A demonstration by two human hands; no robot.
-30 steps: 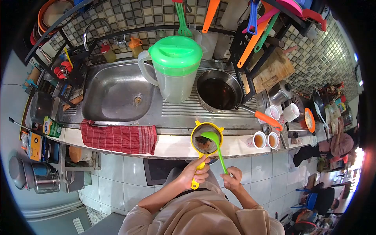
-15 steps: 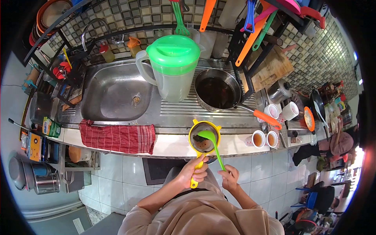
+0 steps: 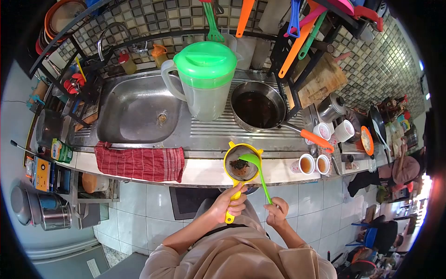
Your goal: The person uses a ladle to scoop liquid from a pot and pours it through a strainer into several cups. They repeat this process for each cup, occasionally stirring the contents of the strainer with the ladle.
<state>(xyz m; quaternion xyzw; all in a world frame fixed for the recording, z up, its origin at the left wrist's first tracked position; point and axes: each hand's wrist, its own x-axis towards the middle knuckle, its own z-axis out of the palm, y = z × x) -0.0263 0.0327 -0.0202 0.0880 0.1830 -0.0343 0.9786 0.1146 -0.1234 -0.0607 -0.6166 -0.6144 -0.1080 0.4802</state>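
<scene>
My left hand (image 3: pixel 231 203) grips the yellow handle of a round strainer (image 3: pixel 240 162) held over the counter's front edge; dark wet leaves lie in its mesh. My right hand (image 3: pixel 276 211) holds the thin handle of a green ladle (image 3: pixel 253 160), whose bowl rests at the strainer's right rim. Behind the strainer on the ribbed drainboard stand a steel pan (image 3: pixel 258 110) of dark liquid with an orange handle and a clear jug (image 3: pixel 204 79) with a green lid.
Two small cups (image 3: pixel 313 164) of brown drink stand on the counter to the right, more cups (image 3: pixel 334 132) behind them. A red checked cloth (image 3: pixel 139 162) hangs over the edge by the steel sink (image 3: pixel 137 111). Utensils hang above.
The green ladle's bowl has shifted from the middle of the strainer to its right rim, and my right hand has moved slightly right and down. My left hand keeps the strainer still.
</scene>
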